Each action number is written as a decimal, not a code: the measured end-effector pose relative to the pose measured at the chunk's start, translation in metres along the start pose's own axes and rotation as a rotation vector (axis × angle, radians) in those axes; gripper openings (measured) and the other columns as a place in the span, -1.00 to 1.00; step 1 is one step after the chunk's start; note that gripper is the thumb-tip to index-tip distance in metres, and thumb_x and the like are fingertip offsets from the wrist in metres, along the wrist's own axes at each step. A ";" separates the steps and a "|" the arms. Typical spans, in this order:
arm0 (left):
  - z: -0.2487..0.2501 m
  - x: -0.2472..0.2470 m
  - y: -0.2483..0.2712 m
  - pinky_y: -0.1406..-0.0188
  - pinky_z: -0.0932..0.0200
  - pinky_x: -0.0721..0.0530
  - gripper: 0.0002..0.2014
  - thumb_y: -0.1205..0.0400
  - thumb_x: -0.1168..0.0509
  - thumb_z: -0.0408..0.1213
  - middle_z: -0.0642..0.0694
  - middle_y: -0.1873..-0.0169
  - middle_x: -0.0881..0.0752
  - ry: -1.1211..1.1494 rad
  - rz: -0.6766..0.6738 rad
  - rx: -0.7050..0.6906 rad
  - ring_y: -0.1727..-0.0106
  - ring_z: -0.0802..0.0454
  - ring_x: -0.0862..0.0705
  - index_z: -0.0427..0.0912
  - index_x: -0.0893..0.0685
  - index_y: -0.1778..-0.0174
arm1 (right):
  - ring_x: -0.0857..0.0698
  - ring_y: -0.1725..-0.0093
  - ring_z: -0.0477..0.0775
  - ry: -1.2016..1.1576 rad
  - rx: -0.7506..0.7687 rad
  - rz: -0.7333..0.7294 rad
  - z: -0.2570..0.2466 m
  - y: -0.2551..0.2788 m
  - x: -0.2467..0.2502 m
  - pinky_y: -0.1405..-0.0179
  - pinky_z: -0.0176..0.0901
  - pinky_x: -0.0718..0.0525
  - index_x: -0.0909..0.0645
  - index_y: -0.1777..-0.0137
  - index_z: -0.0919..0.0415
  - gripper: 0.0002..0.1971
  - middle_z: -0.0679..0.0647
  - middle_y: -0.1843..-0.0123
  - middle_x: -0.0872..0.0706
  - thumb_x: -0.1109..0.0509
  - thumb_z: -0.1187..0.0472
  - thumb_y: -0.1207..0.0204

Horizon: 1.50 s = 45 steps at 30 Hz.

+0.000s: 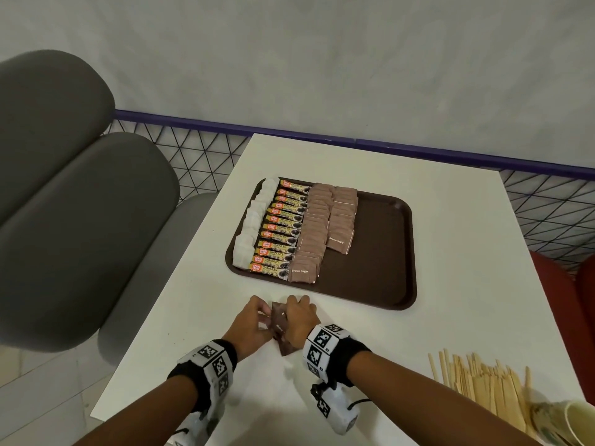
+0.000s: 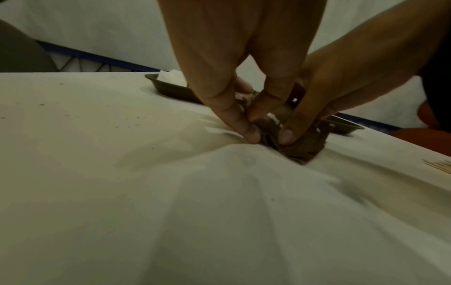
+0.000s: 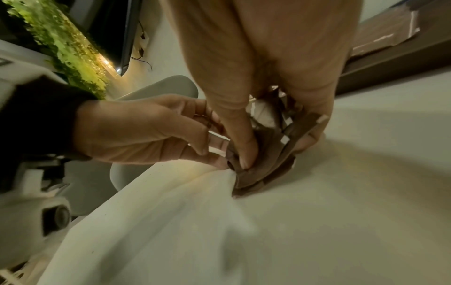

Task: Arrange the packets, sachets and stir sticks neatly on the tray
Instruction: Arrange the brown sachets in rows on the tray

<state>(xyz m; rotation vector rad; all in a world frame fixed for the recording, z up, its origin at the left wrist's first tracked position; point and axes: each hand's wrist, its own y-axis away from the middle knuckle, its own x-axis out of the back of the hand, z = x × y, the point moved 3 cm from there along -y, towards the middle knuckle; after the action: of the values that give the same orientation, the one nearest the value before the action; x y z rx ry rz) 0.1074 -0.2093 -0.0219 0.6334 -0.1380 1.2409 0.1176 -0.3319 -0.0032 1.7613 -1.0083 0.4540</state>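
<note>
A brown tray (image 1: pixel 383 252) lies on the white table (image 1: pixel 450 284). Its left half holds a column of white sachets (image 1: pixel 254 220), a row of coffee granule sticks (image 1: pixel 283 230) and two columns of brown sugar sachets (image 1: pixel 315 233). Just in front of the tray, my left hand (image 1: pixel 262 312) and right hand (image 1: pixel 297 309) both grip a loose bundle of brown sugar sachets (image 1: pixel 281 333) standing on edge on the table. In the wrist views my left hand (image 2: pixel 253 125) and right hand (image 3: pixel 278 152) pinch the bundle (image 2: pixel 300 146) (image 3: pixel 263 171) from opposite sides. Wooden stir sticks (image 1: pixel 483 381) lie at the table's near right.
A paper cup (image 1: pixel 573 423) lies at the near right corner beside the sticks. Grey padded seats (image 1: pixel 80 204) stand left of the table. A wire-mesh barrier with a blue rail (image 1: pixel 418 149) runs behind it. The tray's right half is bare.
</note>
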 end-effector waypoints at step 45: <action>0.103 0.023 -0.043 0.34 0.13 -0.74 -0.72 -0.66 -0.13 -0.26 -0.30 0.15 -0.76 0.884 -0.193 0.237 0.29 -0.13 -0.75 -0.33 -0.62 -0.15 | -0.21 -0.49 0.01 -0.479 0.349 0.311 0.016 -0.017 0.093 -0.52 0.02 -0.24 -0.22 -0.52 -0.01 -0.07 0.03 -0.46 -0.29 -0.32 -0.43 -0.17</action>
<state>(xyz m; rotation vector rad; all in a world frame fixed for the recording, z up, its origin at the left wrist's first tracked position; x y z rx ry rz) 0.1782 -0.2514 0.0565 0.2426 0.7955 1.2556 0.1823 -0.3825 0.0455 2.0863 -1.6349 0.4275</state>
